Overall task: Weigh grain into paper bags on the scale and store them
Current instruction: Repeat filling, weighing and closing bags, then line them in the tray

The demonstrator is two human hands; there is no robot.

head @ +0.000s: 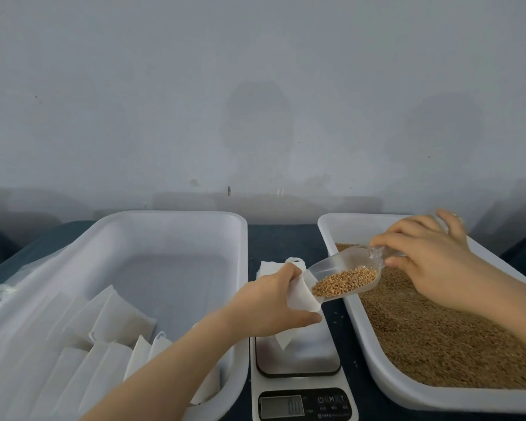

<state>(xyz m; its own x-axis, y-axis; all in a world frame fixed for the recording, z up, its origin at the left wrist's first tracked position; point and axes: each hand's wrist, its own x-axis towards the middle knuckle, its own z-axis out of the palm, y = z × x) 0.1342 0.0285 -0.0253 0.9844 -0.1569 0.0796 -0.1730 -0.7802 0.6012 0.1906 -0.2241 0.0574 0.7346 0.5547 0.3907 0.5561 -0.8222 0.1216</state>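
Observation:
My left hand [274,302] grips a white paper bag [301,294] above the scale [299,372], its mouth turned toward the scoop. My right hand [425,253] pinches the handle of a clear plastic scoop [343,276] that carries brown grain [345,282]. The scoop's lip sits at the bag's mouth. The scale's display [282,407] is lit at the bottom centre. A white tray [362,326] on the right holds loose grain [438,335].
A large white tub [176,232] on the left holds several filled paper bags [110,329] along its near side. A stack of flat paper bags [269,268] lies behind the scale. Everything stands on a dark blue cloth [280,238] against a grey wall.

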